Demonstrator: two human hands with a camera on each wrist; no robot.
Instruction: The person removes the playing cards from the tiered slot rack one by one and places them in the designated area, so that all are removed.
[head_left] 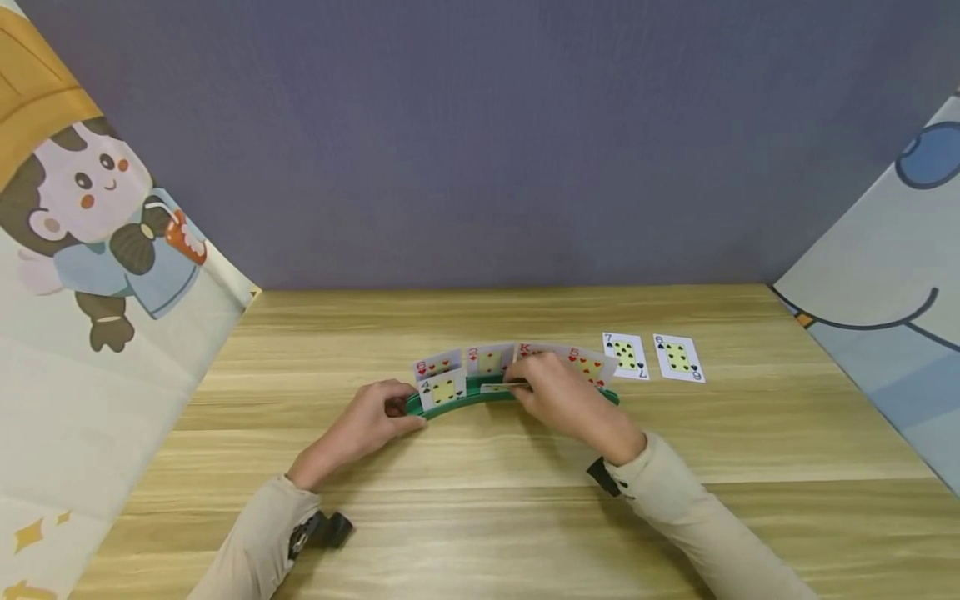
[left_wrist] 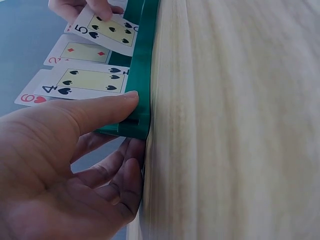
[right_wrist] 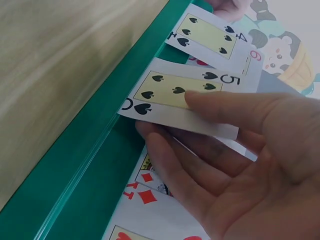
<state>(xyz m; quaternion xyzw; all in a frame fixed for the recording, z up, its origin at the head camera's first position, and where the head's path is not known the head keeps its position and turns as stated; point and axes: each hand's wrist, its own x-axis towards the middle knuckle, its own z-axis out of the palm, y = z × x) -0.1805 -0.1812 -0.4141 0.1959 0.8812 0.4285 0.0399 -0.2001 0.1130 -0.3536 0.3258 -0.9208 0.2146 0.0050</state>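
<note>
Right hand (right_wrist: 240, 150) pinches the five-of-spades card (right_wrist: 182, 92) above the curved green plastic card holder (head_left: 480, 390), not yet slotted. Left hand (head_left: 375, 421) grips the holder's end. Several cards are seated; two lie beyond the right hand.

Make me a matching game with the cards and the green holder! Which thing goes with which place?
Things:
1. five of spades
2. four of spades
3. seven of spades
4. green card holder

Places:
A. lying flat on the table, right of the holder
B. gripped at its end by the left hand
C. pinched in the right hand
D. standing in the holder's front slot, near the left end

Pairs: 1-C, 2-D, 3-A, 4-B
</note>
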